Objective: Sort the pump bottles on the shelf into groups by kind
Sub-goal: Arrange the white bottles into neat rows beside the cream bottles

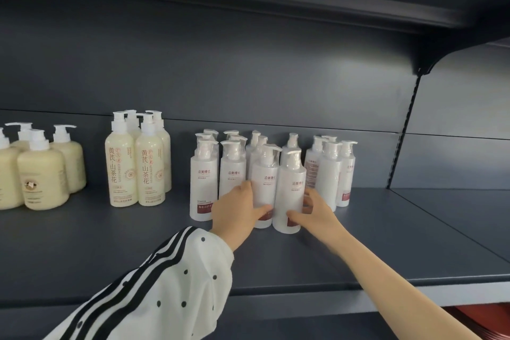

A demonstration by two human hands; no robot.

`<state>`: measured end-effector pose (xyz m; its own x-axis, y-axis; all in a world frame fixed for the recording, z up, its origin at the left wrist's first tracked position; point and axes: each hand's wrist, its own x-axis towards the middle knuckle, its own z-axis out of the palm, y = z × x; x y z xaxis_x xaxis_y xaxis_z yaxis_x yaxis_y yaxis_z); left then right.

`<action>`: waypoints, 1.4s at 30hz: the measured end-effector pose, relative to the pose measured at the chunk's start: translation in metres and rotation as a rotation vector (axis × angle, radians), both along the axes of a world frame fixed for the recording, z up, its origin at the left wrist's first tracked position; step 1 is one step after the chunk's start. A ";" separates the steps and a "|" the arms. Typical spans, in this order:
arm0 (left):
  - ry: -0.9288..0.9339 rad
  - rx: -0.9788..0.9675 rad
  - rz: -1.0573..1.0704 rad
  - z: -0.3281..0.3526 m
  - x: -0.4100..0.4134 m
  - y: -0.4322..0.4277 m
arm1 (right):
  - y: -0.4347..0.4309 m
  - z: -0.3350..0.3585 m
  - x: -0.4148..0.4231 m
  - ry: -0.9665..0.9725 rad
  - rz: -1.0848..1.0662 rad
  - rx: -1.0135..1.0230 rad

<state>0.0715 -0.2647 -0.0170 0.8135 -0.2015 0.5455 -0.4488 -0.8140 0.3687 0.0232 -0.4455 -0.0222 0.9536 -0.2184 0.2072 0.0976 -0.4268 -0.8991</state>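
Note:
Several white pump bottles with dark red labels stand bunched in the middle of the dark grey shelf [138, 243]. Two of them stand side by side at the front. My left hand [237, 207] grips the left front bottle [265, 174] low down, thumb across its front. My right hand [314, 212] grips the right front bottle [291, 188], thumb on its front and fingers round its right side. Several tall cream bottles [138, 163] with orange lettering stand to the left. Several squat cream bottles [41, 174] stand at the far left.
The shelf's front strip and its right end past the white bottles [328, 171] hold nothing. A black upright [403, 130] and bracket mark the bay's right end. Another shelf hangs close overhead. Something red shows below at the lower right [474, 323].

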 end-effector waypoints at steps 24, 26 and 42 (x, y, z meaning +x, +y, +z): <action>-0.142 0.261 0.044 0.014 0.010 -0.012 | -0.002 -0.001 0.007 -0.037 -0.075 -0.081; -0.132 0.269 0.029 0.013 0.010 -0.009 | 0.000 0.000 0.005 -0.039 -0.077 -0.082; 0.236 -0.357 -0.059 -0.005 0.028 0.121 | 0.074 0.002 -0.004 0.001 0.148 -0.030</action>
<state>0.0990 -0.1434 -0.0216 0.9170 -0.0834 0.3900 -0.3604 -0.5920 0.7208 0.0193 -0.3711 -0.0198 0.9751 -0.0692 0.2109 0.1608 -0.4348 -0.8861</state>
